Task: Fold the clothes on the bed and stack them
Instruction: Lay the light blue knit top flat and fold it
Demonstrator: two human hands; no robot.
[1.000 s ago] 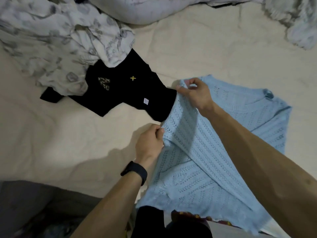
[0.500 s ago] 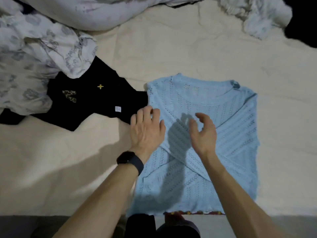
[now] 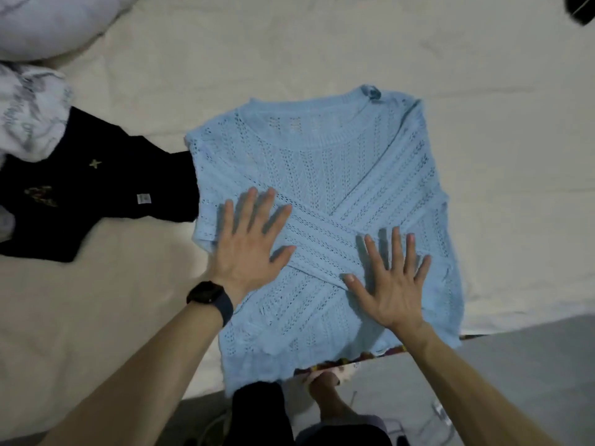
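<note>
A light-blue knit sweater (image 3: 322, 162) lies flat on the cream bedsheet (image 3: 322, 43), its 2 sleeves crossed over the front and its hem reaching the bed edge. The left hand (image 3: 249, 246), with a black smartwatch (image 3: 209, 296) on its wrist, presses on the sweater's left part, fingers spread and straight. The right hand (image 3: 392, 288) presses on its lower right, also splayed flat. Left of the sweater, touching it, a black T-shirt (image 3: 96, 194) lies crumpled, its print blurred, partly hidden under a white patterned garment (image 3: 29, 114) that the frame cuts off.
</note>
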